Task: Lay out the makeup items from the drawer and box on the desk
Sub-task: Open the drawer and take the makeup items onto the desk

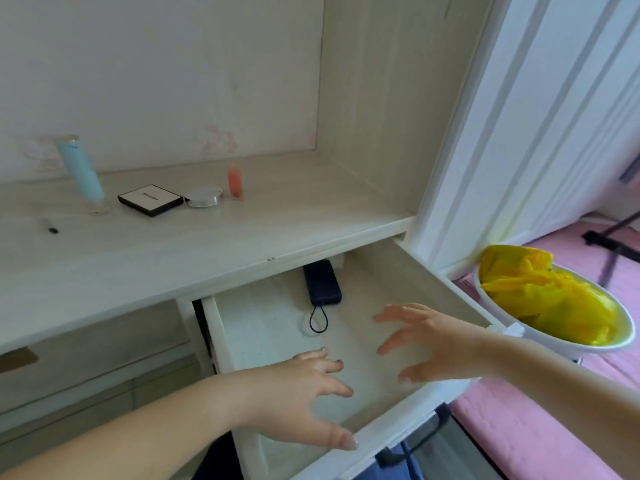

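Head view, left to right: on the surface [207, 251] lie a small dark pencil-like item [50, 226], a pale blue tube [81, 171] standing on its clear cap, a black-edged compact [150, 199], a round silver-lidded jar [204, 196] just beside it, and an upright orange-pink bottle [235, 183] — 5 makeup items already set out. Below, the open drawer [346, 341] holds a dark blue power bank [322, 284] with a looped strap, its long axis running from front to back at the drawer's rear. No makeup shows inside, so the box looks like the next source, though I cannot see one. Both hands hover over the drawer, fingers spread and relaxed, holding nothing: left hand [304, 393] near the front rim, right hand [426, 341] deeper in — so nearer the power bank. A white bin [554, 341] with a yellow liner stands at the right.
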